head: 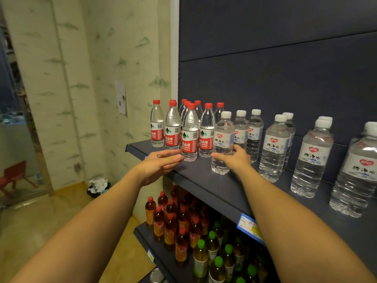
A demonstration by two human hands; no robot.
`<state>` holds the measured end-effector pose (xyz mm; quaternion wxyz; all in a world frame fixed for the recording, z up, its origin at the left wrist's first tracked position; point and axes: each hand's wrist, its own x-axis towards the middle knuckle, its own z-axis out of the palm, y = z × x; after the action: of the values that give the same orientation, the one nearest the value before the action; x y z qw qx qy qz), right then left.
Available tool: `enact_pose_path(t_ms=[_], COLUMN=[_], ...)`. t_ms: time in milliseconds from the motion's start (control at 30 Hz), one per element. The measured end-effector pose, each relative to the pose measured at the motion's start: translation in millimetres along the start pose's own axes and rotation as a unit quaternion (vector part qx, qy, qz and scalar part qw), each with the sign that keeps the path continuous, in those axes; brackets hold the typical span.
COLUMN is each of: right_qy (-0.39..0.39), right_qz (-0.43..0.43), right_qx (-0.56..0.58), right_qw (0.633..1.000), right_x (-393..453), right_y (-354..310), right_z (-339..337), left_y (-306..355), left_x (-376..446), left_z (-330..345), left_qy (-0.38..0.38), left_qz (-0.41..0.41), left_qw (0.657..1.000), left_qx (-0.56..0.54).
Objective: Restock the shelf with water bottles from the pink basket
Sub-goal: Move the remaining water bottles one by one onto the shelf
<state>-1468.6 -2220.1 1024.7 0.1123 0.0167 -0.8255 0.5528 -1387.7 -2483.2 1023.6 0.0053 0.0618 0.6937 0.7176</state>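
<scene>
Reaching up to the dark shelf (pixel 204 180), you have both arms stretched out and both hands busy at its front row. Your right hand (pixel 234 159) is wrapped around the lower body of a white-capped water bottle (pixel 222 139), which stands upright near the front edge, just beside the red-capped cluster. Your left hand (pixel 161 162) is open and flat, holding nothing, with its fingertips (pixel 179 158) touching or almost touching the base of the front red-capped bottle (pixel 189 133). The pink basket is out of view. The main risk, as I judge it, is a domino fall: the red-capped bottles (pixel 183 121) are packed tightly and stand tall on narrow bases, so a sideways nudge from the open palm could tip the front one into those behind it. The white-capped one sits close to the lip, and you hold it low, under its weight, so sliding it quickly could let the top rock outward and off the edge, down toward the tea bottles (pixel 179 221) on the lower shelf (pixel 163 256). Pushing it left could also knock its neighbour with the red label. Move slowly, steady the front red-capped one, and keep the white-capped one upright as you seat it
</scene>
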Motion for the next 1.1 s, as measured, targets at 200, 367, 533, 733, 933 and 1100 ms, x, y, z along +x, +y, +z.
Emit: enact_pose_path(t_ms=[200, 367, 533, 733, 933, 1100], right_qy=[-0.014, -0.025, 0.002, 0.102, 0.236, 0.207], right_qz=[0.01, 0.032, 0.028, -0.054, -0.145, -0.297], right_qx=[-0.012, -0.086, -0.144, -0.132, -0.076, -0.064], right_qw=[1.0, 0.995, 0.989, 0.985, 0.958, 0.93], right_x=[-1.8, 1.2, -1.0, -11.5, -30.6, -50.5], right_y=[-5.2, -6.5, -9.2, -26.0, -71.0, -115.8], right_z=[0.6, 2.2, 0.3, -5.2, -5.7, 19.6], left_y=[4.1, 12.9, 15.0, 18.7, 22.1, 21.3], left_x=[-2.0, -4.7, -3.8, -17.4, -45.9, -62.8], left_z=[-3.5, -4.4, -13.9, -21.7, -32.7, -60.3], left_qy=[0.013, 0.015, 0.007, 0.024, 0.091, 0.19], left_qz=[0.011, 0.029, 0.031, 0.044, 0.064, 0.084], left_qw=[1.0, 0.999, 0.999, 0.999, 0.993, 0.978], left_qx=[0.005, -0.004, -0.003, 0.017, 0.028, 0.001])
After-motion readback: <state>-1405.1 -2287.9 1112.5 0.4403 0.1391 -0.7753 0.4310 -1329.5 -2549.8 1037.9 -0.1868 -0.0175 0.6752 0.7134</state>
